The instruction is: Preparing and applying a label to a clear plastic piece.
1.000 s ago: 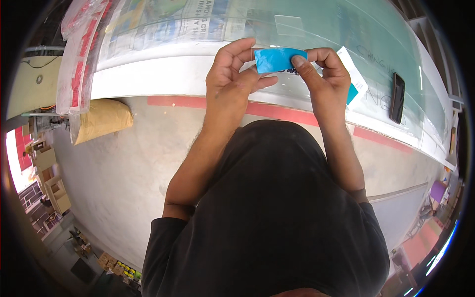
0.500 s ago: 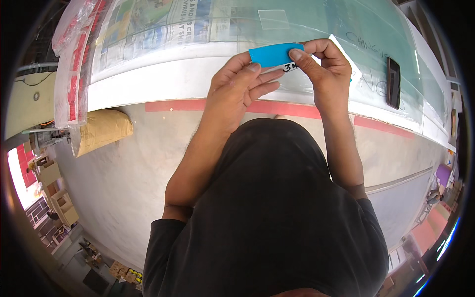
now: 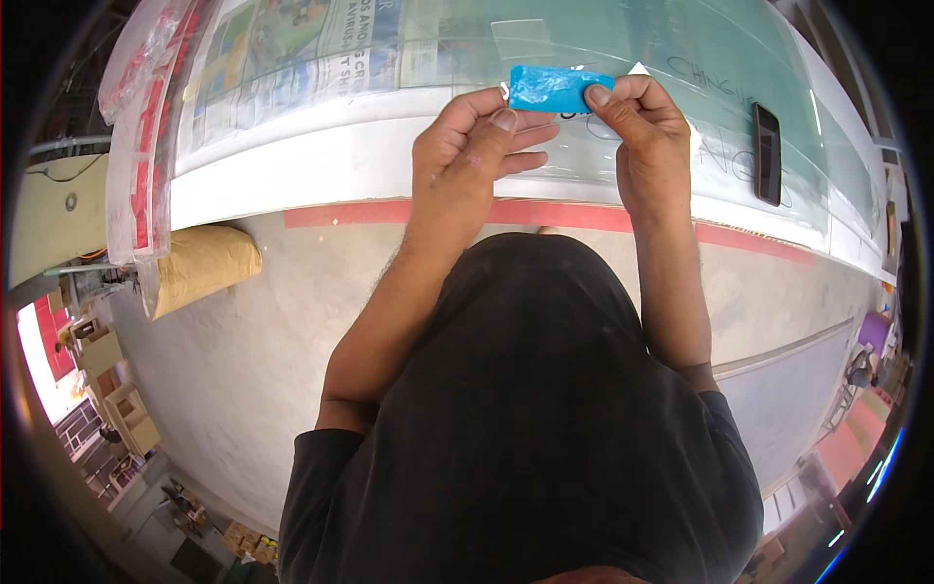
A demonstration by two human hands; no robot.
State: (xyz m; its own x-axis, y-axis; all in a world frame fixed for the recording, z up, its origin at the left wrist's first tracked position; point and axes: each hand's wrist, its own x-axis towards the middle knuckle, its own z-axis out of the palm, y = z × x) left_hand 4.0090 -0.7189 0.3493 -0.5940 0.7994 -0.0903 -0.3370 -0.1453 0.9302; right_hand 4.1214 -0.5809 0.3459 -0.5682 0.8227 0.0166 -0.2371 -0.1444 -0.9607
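A small blue rectangular strip (image 3: 559, 90) is held up over the table between my two hands. Its face now looks glossy and wrinkled. My right hand (image 3: 650, 122) pinches the right end, thumb on top and fingers behind. At the left end, my left hand (image 3: 465, 146) has its thumb and index finger closed at the strip's edge, the other fingers stretched out below. A tiny white bit (image 3: 505, 92) shows by the left fingertips; I cannot tell whether it belongs to the strip. Behind the right hand, a white sheet (image 3: 638, 69) is mostly hidden.
The glass-topped table (image 3: 467, 58) has newspaper (image 3: 321, 49) under its left part and handwriting on its right part. A clear square piece (image 3: 520, 39) lies at the back. A dark phone (image 3: 767, 154) rests to the right. A brown paper sack (image 3: 206, 268) stands at left.
The strip has risen a little and moved right, and its face has turned from smooth and matte to shiny and creased. My left thumb has shifted off its lower left corner.
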